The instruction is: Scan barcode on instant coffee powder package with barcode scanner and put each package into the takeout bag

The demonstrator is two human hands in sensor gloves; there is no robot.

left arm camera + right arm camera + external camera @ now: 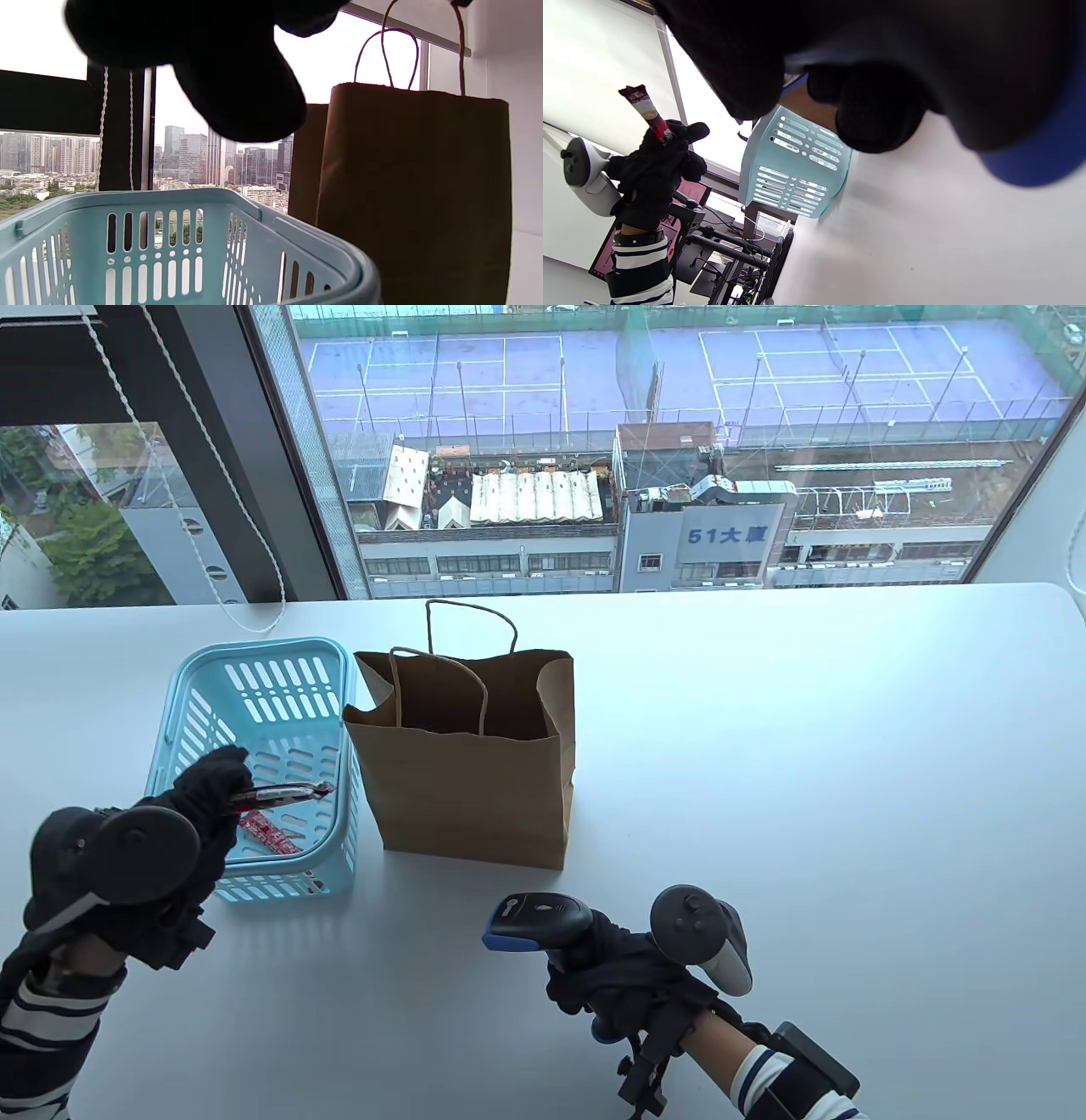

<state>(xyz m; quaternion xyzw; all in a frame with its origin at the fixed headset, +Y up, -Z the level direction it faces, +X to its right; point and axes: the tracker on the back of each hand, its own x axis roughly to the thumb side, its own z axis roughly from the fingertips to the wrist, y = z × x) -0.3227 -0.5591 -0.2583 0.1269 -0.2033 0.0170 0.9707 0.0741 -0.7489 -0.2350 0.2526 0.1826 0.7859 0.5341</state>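
My left hand (216, 789) pinches a red and white coffee stick (284, 794) above the light blue basket (212, 678). In the right wrist view that stick (647, 112) pokes up out of the left hand's fingers (670, 140). Another red stick (270, 833) lies on the basket floor. My right hand (624, 971) grips the handle of the black and blue barcode scanner (534, 918) near the table's front edge, its head pointing left. The brown paper takeout bag (462, 780) stands open between basket and scanner; in the left wrist view this bag (407, 190) rises right of the basket (178, 241).
The white table (806, 772) stretches right of the bag. A window with a blind cord (221, 594) runs along the far edge.
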